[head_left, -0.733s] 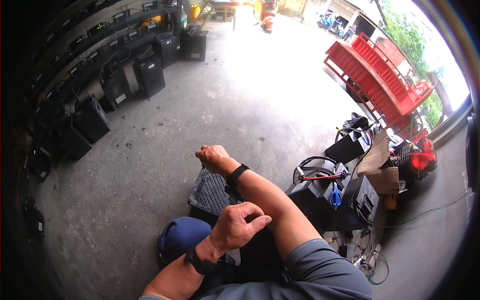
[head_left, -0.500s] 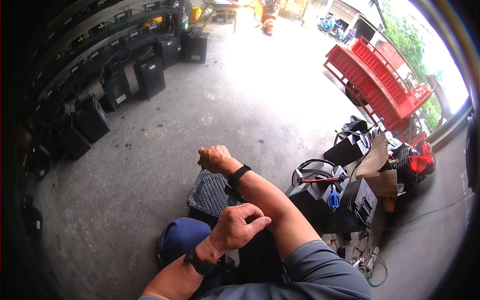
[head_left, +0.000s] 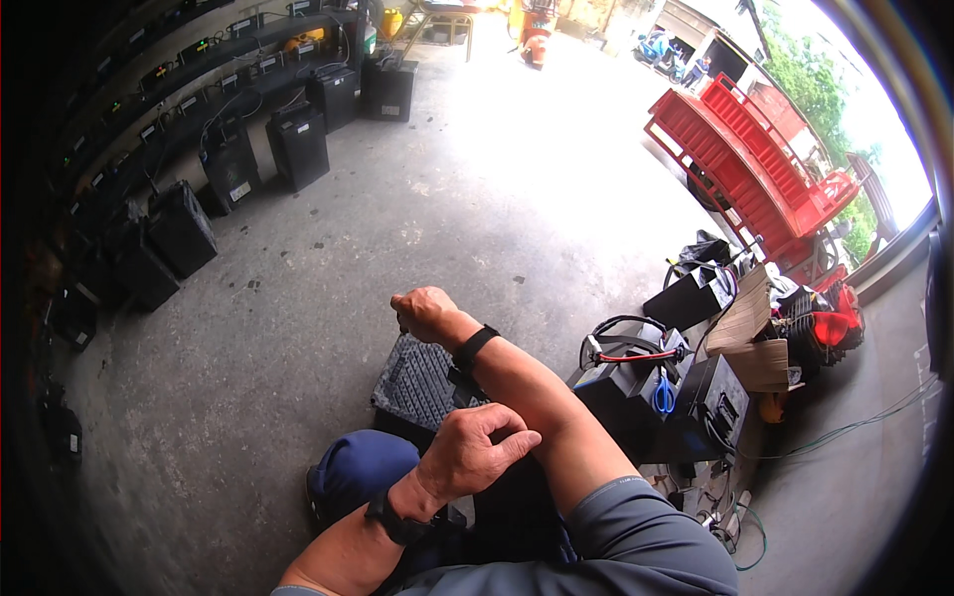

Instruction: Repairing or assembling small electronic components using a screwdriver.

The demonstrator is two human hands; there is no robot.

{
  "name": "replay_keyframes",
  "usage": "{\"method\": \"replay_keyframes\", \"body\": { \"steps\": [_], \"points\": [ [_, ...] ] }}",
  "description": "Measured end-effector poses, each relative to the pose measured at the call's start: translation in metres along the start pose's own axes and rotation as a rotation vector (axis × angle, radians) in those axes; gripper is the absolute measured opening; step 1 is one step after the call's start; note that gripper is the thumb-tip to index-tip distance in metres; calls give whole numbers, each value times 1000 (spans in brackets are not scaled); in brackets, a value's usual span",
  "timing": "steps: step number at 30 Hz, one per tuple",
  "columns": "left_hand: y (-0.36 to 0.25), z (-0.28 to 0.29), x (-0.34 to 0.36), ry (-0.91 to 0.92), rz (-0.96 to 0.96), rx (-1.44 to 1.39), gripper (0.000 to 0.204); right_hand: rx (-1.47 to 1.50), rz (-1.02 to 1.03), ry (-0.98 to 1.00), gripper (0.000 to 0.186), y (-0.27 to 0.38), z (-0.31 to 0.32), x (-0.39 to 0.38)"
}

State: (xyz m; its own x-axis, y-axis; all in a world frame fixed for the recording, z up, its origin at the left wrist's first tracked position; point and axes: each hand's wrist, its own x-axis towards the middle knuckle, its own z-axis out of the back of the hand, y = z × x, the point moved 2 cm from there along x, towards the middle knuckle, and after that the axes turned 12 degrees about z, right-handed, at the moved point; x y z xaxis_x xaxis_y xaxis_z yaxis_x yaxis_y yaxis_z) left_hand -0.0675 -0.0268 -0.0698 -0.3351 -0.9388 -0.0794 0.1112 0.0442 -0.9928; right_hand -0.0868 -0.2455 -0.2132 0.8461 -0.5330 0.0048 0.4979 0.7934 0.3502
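Note:
My left hand (head_left: 469,453) is bent into a pinch, its thumb and fingertips against the inner side of my right forearm (head_left: 542,392). Whether anything is between those fingertips is hidden. A dark watch (head_left: 397,519) circles the left wrist. Stretched out ahead, my right hand (head_left: 425,312) is curled into a fist with its back up; what it may hold does not show. It wears a black wristband (head_left: 475,346). Beneath it, partly covered by the arm, is a dark grey box-like thing with a ribbed, textured top (head_left: 422,382). My blue-clad knee (head_left: 368,467) is beside that.
Black battery cases (head_left: 298,147) line the left, under racks of chargers with small lights (head_left: 204,48). On the right are black cases with cables (head_left: 636,372), blue-handled scissors (head_left: 664,394) and a cardboard box (head_left: 750,343). A red cargo bed (head_left: 735,149) stands beyond.
Both hands keep nearly the same pose. The right fist has shifted very slightly left; the left fingertips are still against the right forearm.

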Motion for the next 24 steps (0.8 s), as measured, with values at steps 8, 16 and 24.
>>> {"method": "replay_keyframes", "body": {
  "steps": [8,16,24],
  "points": [
    [2,0,-1,-6,-21,12,15,-55,47,-54,17,17,7,-12],
    [4,-1,0,4,-4,0,15,-98,-71,-16,21,18,15,-10],
    [5,-2,1,2,1,4,15,-141,89,-123,14,9,6,-10]
  ]
}}
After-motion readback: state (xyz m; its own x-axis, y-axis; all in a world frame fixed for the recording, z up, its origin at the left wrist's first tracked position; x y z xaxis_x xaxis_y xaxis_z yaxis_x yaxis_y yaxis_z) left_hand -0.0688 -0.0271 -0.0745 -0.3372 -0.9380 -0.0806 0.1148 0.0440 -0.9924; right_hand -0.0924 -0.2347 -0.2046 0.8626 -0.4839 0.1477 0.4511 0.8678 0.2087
